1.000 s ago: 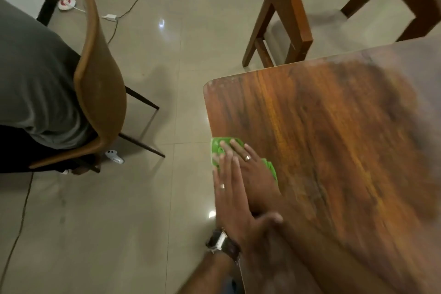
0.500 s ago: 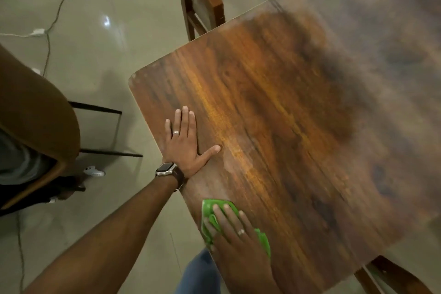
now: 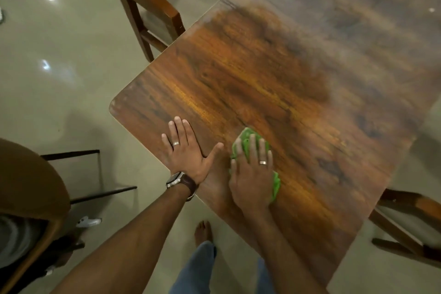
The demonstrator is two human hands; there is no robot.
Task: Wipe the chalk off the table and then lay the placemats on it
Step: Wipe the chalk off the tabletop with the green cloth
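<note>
The wooden table (image 3: 274, 74) runs from lower middle to upper right; its far part looks pale and hazy, its near part darker and glossy. My left hand (image 3: 188, 153) lies flat, fingers straight, on the table near its left edge. Just to its right, my right hand (image 3: 253, 169) presses a green cloth (image 3: 275, 184) onto the tabletop, fingers spread over it. Green shows beyond the fingertips and beside the palm. No placemats are in view.
A wooden chair (image 3: 145, 5) stands at the table's far left side, another chair (image 3: 410, 219) at the lower right. A brown curved chair (image 3: 31, 193) with a seated person is at lower left. My bare foot (image 3: 202, 231) stands on the tiled floor.
My right hand has slid the green cloth from the table's near edge further onto the tabletop, up beside my left hand. The left hand stays flat. The view has shifted.
</note>
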